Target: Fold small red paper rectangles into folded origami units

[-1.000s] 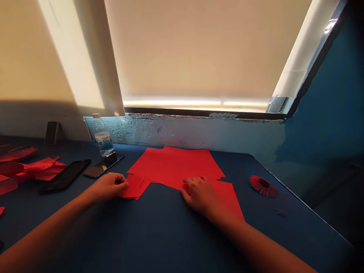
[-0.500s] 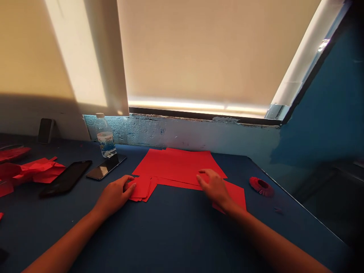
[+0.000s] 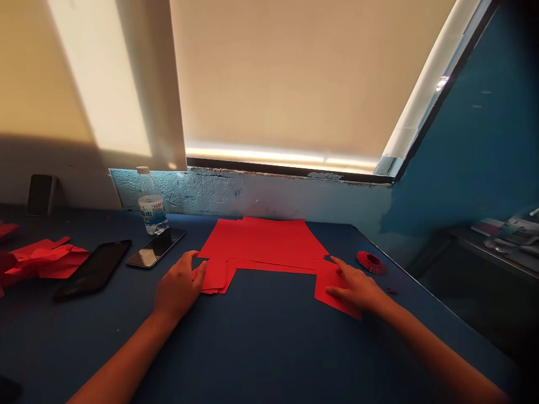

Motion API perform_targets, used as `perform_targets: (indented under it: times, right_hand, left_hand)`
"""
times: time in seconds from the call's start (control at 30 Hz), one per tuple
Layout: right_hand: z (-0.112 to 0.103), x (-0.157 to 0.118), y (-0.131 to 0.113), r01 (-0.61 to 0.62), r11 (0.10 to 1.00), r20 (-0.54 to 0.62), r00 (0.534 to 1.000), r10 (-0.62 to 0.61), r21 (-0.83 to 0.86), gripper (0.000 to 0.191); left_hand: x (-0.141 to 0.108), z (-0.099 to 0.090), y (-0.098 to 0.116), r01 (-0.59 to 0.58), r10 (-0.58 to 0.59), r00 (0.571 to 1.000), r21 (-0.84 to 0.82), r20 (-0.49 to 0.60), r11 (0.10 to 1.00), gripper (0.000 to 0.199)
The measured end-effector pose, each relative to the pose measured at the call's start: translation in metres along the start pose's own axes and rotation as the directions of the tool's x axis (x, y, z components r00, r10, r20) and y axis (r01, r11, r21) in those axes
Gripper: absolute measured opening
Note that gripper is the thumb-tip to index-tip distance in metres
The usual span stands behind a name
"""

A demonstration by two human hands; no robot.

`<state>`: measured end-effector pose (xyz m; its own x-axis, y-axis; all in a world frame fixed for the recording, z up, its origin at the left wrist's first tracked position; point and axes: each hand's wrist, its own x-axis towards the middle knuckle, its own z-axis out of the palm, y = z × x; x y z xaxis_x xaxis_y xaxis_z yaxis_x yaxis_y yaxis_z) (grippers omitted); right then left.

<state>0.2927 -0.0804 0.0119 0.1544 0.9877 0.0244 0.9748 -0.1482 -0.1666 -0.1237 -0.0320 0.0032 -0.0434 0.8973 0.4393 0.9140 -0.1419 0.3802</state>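
Observation:
My left hand [image 3: 179, 283] rests at the left edge of a small stack of red paper pieces [image 3: 214, 276], its thumb and forefinger apart. Over another red paper piece [image 3: 326, 283] lies my right hand [image 3: 357, 286], fingers spread, touching or just above its right side. Between the hands and farther back, large red paper sheets [image 3: 263, 241] lie flat and overlapping, with slightly uneven edges. Parts of both smaller papers are hidden under my fingers.
On the left are a water bottle [image 3: 152, 207], a glossy phone [image 3: 155, 249], a dark phone [image 3: 93, 270], crumpled red paper [image 3: 50, 259] and an upright dark device [image 3: 40, 195]. A fringed red paper ring [image 3: 371, 262] sits near the right edge of the blue table [image 3: 261, 336].
My right hand has moved right, off the large sheets and onto the right paper piece. My left hand stays beside the small stack. The view has shifted slightly right.

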Motion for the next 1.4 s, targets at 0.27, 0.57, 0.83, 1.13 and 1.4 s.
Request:
perform_targets:
  times: [0.27,0.57,0.83,1.13,1.4]
  right_hand:
    - [-0.003,-0.015,0.003,0.048,0.998,-0.021,0.999,-0.048,0.027,0.080]
    - [-0.018,-0.028,-0.009,0.165,0.981,-0.146,0.978,-0.149,0.106,0.066]
    - [-0.021,-0.051,-0.049,0.365,0.698,-0.307,0.927,-0.213,0.616,0.060]
    - [0.011,-0.047,-0.061,0.042,0.117,-0.031,0.995,-0.096,0.992,0.061]
    - [0.017,-0.045,-0.052,-0.008,0.093,0.013,0.998,-0.054,0.996,0.019]
  left_hand:
    - [-0.024,-0.003,0.040,-0.515,0.515,0.851,0.028,-0.100,0.857,0.023]
    - [-0.057,0.009,0.085,-0.703,0.711,0.701,-0.114,0.060,0.702,0.023]
    - [-0.036,0.043,0.157,-0.117,0.489,0.801,-0.712,0.344,0.693,0.041]
    - [-0.028,0.052,0.153,0.353,0.507,0.717,-0.876,0.479,0.329,0.036]
    - [-0.011,0.051,0.142,0.511,0.456,0.681,-0.818,0.573,0.265,0.021]
